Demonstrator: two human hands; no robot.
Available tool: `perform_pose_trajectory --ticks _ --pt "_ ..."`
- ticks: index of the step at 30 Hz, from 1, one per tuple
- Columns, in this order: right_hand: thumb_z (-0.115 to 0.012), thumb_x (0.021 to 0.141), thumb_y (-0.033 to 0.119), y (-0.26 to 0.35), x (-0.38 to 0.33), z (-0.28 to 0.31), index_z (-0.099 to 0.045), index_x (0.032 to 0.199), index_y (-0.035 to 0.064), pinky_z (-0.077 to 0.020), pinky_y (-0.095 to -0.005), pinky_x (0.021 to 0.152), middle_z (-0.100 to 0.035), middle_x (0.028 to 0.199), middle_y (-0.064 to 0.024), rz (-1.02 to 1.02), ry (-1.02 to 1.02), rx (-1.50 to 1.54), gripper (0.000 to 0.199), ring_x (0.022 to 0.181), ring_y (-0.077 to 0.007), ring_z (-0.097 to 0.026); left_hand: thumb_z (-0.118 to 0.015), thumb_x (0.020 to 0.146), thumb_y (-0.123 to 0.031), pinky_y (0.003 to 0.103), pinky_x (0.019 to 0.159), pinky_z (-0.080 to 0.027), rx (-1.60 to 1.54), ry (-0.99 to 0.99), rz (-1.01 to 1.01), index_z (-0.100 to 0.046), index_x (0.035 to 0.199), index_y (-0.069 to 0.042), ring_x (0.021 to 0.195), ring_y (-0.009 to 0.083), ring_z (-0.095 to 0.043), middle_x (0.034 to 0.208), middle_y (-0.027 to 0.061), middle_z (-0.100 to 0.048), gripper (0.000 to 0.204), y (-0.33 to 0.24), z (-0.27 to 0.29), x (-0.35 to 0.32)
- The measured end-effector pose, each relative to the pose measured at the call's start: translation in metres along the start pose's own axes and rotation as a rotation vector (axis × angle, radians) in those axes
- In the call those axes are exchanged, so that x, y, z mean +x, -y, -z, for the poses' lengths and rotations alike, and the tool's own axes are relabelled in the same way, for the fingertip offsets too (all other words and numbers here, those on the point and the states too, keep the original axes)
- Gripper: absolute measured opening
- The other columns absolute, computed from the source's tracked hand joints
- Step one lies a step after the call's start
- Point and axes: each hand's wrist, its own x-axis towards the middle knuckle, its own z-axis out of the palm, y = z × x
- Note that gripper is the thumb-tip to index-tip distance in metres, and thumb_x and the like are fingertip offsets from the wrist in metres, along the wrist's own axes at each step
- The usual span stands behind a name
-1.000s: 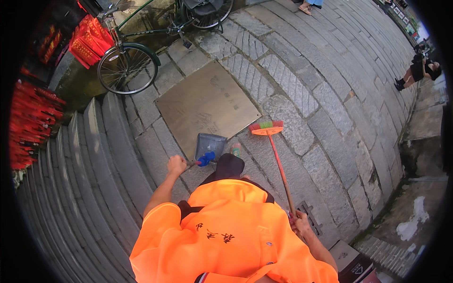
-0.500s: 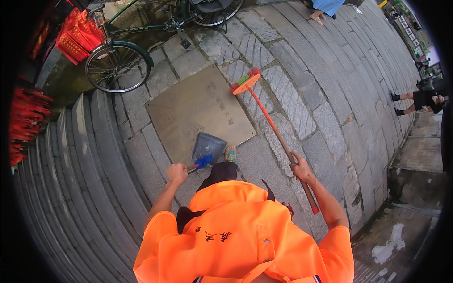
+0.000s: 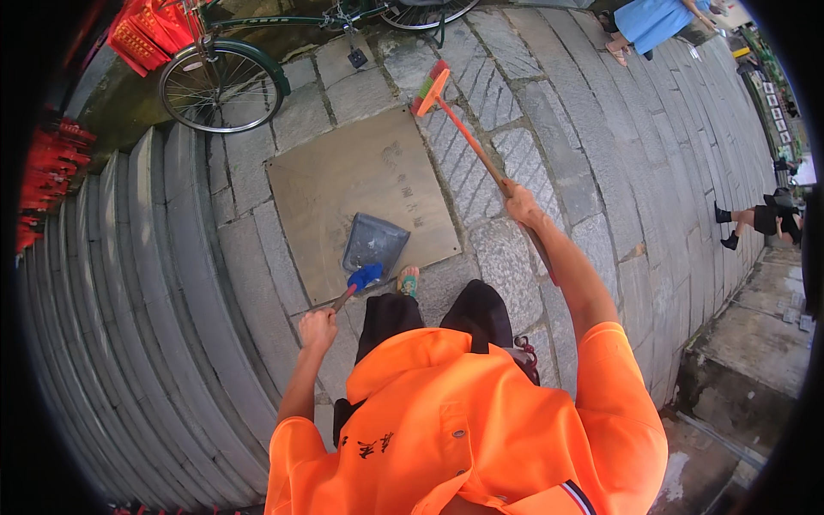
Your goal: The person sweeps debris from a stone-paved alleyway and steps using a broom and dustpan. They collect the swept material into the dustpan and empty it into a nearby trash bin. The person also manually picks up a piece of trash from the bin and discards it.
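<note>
My left hand (image 3: 318,329) is closed round the handle of a long-handled dustpan. The grey pan (image 3: 376,243), with a blue joint at its base, rests over a square metal plate (image 3: 318,180) set in the paving. In my right hand (image 3: 521,204) is the wooden-and-orange handle of a broom. Its orange head (image 3: 432,88), with red and green bristles, is just past the plate's far right corner. My sandalled foot (image 3: 408,281) stands at the plate's near edge.
Stone steps (image 3: 163,283) run along the left. A parked bicycle (image 3: 221,84) and red hanging goods (image 3: 148,34) are at the far left. A person in blue (image 3: 648,27) is at the far right, another person (image 3: 760,219) further right. A wall ledge (image 3: 751,352) borders the right.
My right arm has stretched forward, carrying the broom head farther away, beyond the plate. The dustpan has stayed near the same spot. My view has shifted, and one leg has come forward.
</note>
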Motion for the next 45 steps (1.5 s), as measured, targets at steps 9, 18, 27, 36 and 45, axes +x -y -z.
perform_pose_trajectory --ticks 9,18,27,36,45 --pt "-0.042 0.078 0.003 -0.133 -0.027 0.05 -0.035 0.135 0.0104 -0.0515 -0.0467 0.059 -0.062 0.088 -0.0257 0.138 0.245 -0.4 0.057 0.068 -0.0384 -0.063 -0.063 0.073 -0.015 0.045 0.065 -0.048 -0.022 -0.149 0.039 -0.069 0.078 -0.012 0.07 0.0352 -0.062 0.076 0.0143 -0.065 0.009 -0.086 -0.006 -0.048" --pt "-0.046 0.075 0.001 -0.302 -0.211 0.144 -0.027 0.138 0.0106 -0.0475 -0.0495 0.077 -0.06 0.088 -0.0302 0.052 0.541 -0.51 0.066 0.086 -0.0438 -0.059 -0.062 0.073 -0.015 0.045 0.067 -0.049 0.025 -0.1 0.133 -0.07 0.076 -0.012 0.072 0.0357 -0.062 0.074 0.0157 -0.065 0.008 -0.2 -0.032 -0.094" --pt "-0.045 0.075 0.0 -0.311 -0.228 0.239 -0.036 0.134 0.0053 -0.0473 -0.0372 0.058 -0.06 0.086 -0.0236 0.143 0.481 -0.103 0.06 0.062 -0.0281 -0.056 -0.061 0.075 -0.02 0.045 0.07 -0.05 0.056 0.011 0.17 -0.07 0.08 -0.014 0.077 0.034 -0.062 0.078 0.0148 -0.065 0.011 -0.248 -0.121 -0.125" --pt "-0.041 0.08 0.0 -0.248 -0.108 0.178 -0.031 0.137 0.0065 -0.0473 -0.0389 0.041 -0.061 0.073 -0.0228 0.19 0.39 -0.131 0.058 0.046 -0.0261 -0.058 -0.059 0.075 -0.019 0.043 0.07 -0.051 0.104 0.132 0.106 -0.068 0.078 -0.01 0.078 0.0325 -0.064 0.081 0.0163 -0.065 0.013 -0.3 -0.169 -0.127" --pt "-0.041 0.077 -0.001 -0.315 -0.282 0.156 -0.03 0.138 0.0121 -0.0516 -0.0407 0.046 -0.062 0.079 -0.0234 -0.033 0.67 -0.283 0.063 0.058 -0.0292 -0.064 -0.058 0.07 -0.011 0.041 0.071 -0.052 0.045 0.14 -0.018 -0.066 0.078 -0.004 0.08 0.033 -0.064 0.083 0.0172 -0.065 0.013 -0.337 -0.193 -0.136"
